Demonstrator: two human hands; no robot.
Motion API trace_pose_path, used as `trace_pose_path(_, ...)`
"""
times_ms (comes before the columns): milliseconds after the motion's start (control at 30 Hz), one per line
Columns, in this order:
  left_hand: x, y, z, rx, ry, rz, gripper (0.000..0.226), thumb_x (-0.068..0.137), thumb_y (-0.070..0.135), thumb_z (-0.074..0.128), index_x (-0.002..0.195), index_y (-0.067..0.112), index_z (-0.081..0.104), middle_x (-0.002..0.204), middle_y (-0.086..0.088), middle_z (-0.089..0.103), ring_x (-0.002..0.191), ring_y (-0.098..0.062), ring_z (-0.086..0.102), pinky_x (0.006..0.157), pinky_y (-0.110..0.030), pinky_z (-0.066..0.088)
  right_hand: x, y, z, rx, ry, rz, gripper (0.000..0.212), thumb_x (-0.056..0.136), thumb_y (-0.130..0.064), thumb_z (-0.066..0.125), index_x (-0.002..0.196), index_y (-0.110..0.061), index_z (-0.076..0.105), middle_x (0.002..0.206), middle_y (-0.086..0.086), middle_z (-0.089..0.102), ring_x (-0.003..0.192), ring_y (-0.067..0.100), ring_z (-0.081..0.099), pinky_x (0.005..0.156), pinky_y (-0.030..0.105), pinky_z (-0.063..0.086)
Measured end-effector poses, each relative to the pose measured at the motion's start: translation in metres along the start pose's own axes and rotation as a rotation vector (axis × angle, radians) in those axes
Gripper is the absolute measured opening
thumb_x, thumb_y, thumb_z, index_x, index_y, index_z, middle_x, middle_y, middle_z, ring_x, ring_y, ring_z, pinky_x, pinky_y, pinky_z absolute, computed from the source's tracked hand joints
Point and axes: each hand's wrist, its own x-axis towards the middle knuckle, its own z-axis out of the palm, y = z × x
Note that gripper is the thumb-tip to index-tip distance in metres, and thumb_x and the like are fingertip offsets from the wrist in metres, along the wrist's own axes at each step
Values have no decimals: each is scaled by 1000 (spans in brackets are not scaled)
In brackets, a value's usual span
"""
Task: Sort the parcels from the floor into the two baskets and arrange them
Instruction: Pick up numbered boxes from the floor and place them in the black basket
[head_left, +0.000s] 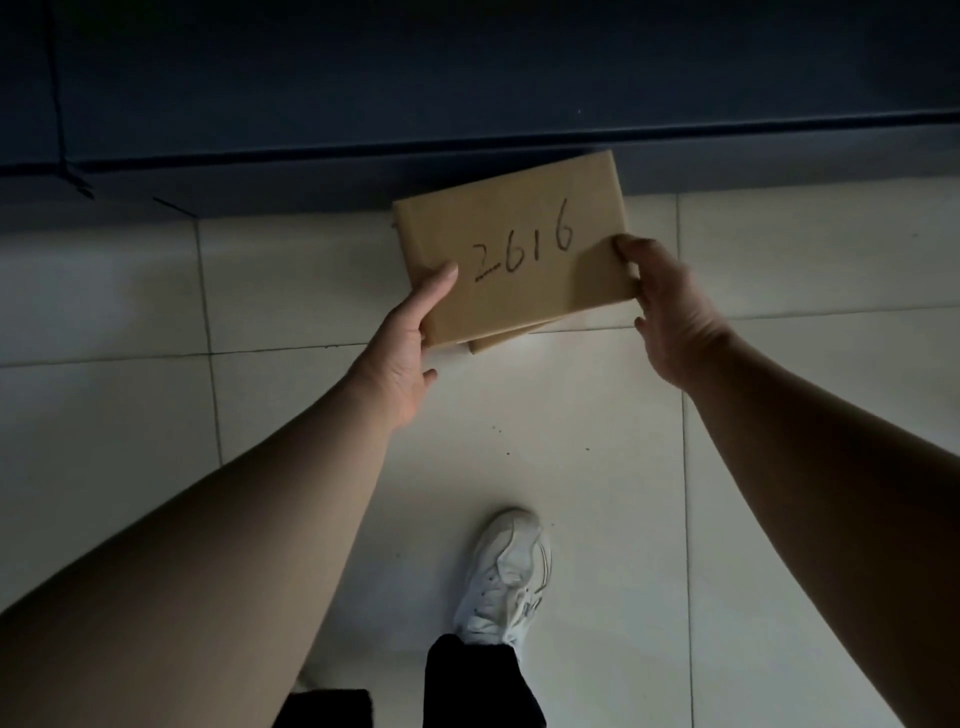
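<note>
While the left grip (410, 338) pinches one corner, the parcel (519, 249) marked 2616 hangs between the grips over the floor (779, 415), its other edge clasped by the right grip (665, 306). Likely the pick-up step; next, choose a basket, none in view.

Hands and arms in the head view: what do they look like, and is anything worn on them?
The left hand and right hand are bare: no gloves, and no ring shows in the dim light. The left forearm and right forearm are uncovered as far as the picture's edge, with no sleeve, watch or bracelet in view.
</note>
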Motion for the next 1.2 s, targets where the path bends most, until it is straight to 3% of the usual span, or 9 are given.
trace_pose_path(133,10,-9,4,-66,-41,-17,62,64,57,64,122,42,49,134,9,54,129,-25,42,112,-53,15,6,8,5,-8,-34,-77,44,74,-58,41,103,-28,59,106,-5,65,99,6,55,72,21,30)
trace_pose_path(233,11,-13,1,-98,-29,-29,75,64,57,66,133,38,47,138,6,53,133,-29,39,111,-53,16,1,10,8,13,-28,-68,44,73,-59,41,99,-28,58,99,-6,65,94,9,57,69,22,31)
trace_pose_path(333,4,-11,-2,-82,3,-36,69,61,58,68,126,40,52,139,5,51,135,-28,36,112,-54,13,-12,10,13,47,-28,-53,42,75,-58,41,98,-27,58,97,-6,65,90,10,57,68,22,32)
trace_pose_path(500,-28,-8,-18,-44,16,-52,72,60,58,69,126,36,55,132,2,59,129,-27,44,113,-56,13,-49,10,25,80,-2,6,32,94,-56,42,94,-28,58,97,-7,64,92,10,55,69,22,32)
trace_pose_path(667,-80,11,-42,-1,11,-31,72,59,56,69,126,35,56,131,2,60,129,-26,45,112,-54,15,-108,-6,48,165,45,15,33,99,-51,34,91,-30,59,96,-9,64,93,10,56,70,22,33)
trace_pose_path(800,-138,35,-58,57,-55,29,53,64,54,63,112,33,62,119,7,66,118,-19,52,108,-50,21,-170,-27,69,293,118,18,34,98,-53,36,90,-33,62,93,-14,68,97,9,58,80,28,34)
trace_pose_path(933,-207,58,-68,117,-109,83,42,67,52,67,105,34,64,113,12,68,114,-14,52,109,-49,19,-237,-50,86,385,159,-6,35,99,-53,34,88,-37,63,72,-27,71,95,6,58,73,23,34)
trace_pose_path(1100,-292,85,-84,106,-104,169,32,74,53,58,101,39,64,100,18,71,109,-9,55,107,-46,21,-316,-82,106,416,203,13,32,92,-64,37,93,-41,59,101,-18,65,115,16,53,104,37,27)
trace_pose_path(1200,-343,90,-93,84,-79,211,39,69,56,59,104,39,63,105,15,70,111,-12,55,107,-45,22,-361,-104,110,378,186,9,30,92,-64,40,92,-39,55,103,-13,60,109,15,54,102,38,25)
